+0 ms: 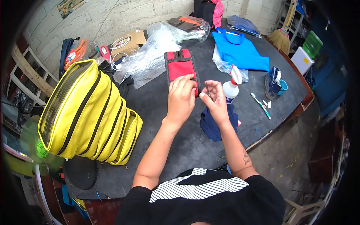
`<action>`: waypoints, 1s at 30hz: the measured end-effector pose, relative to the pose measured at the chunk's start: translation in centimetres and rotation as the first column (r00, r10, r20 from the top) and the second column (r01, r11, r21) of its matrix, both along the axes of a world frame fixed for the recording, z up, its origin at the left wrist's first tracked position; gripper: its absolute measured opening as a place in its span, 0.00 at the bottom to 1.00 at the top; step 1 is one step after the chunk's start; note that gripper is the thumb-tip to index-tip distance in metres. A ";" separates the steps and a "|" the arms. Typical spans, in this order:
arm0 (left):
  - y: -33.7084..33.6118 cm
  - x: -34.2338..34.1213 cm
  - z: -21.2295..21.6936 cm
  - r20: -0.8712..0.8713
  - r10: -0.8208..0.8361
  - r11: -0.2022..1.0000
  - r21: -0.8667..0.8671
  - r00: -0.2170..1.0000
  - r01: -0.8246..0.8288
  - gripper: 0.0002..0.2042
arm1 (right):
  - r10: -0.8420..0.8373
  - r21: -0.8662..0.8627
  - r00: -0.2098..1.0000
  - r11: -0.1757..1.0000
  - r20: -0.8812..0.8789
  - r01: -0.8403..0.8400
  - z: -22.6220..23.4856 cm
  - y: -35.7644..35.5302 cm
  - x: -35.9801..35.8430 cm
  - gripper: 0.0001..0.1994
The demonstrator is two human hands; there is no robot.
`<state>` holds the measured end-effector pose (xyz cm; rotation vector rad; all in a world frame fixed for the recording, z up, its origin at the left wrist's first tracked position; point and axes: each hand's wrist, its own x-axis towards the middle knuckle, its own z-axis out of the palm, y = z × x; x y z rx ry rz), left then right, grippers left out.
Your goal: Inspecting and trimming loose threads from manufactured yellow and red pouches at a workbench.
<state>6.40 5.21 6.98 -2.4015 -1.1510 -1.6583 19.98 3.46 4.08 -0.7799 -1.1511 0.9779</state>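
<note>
From the head view, both my forearms come up from the lower edge over the dark grey desk [157, 112]. My left hand [181, 98] rests its fingertips on the near edge of the red pouch [181, 67] with black trim, which lies flat on the desk just beyond my hands; the grip there is curled and pressing on the pouch's black edge. My right hand [214, 100] is raised just beside it, thumb and forefinger pressed together in a grip on a thin dark strip, too small to tell what it is. Under my right wrist lies a dark blue cloth [214, 125], and just past my right hand stands a white spray bottle [231, 87] with a red trigger. A toothbrush [260, 105] lies further to the right. To my left a big yellow bag [88, 112] with black zips lies on its side, well apart from the pouch. Beyond the pouch sit crumpled clear plastic [150, 56] and a bright blue tote bag [240, 50].
</note>
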 end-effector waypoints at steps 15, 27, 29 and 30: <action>1.1 -1.5 1.4 0.826 -0.363 0.559 -0.178 0.431 0.810 0.08 | -0.459 0.239 0.718 0.888 0.523 0.393 1.5 -0.9 1.0 0.14; 0.7 -0.4 0.8 0.137 -0.003 0.984 -0.178 0.991 0.028 0.12 | 0.105 -0.118 0.993 0.988 0.057 -0.098 -0.5 -0.8 -0.8 0.15; 0.7 -0.5 1.2 0.403 -0.083 0.965 -0.196 0.911 0.175 0.06 | 0.097 -0.131 0.995 0.987 0.023 -0.094 -0.4 -1.5 -1.0 0.16; 0.9 -0.8 1.0 0.430 -0.089 0.968 -0.177 0.899 0.180 0.08 | 0.090 -0.146 0.996 0.985 -0.012 -0.091 -0.4 -1.6 -1.0 0.16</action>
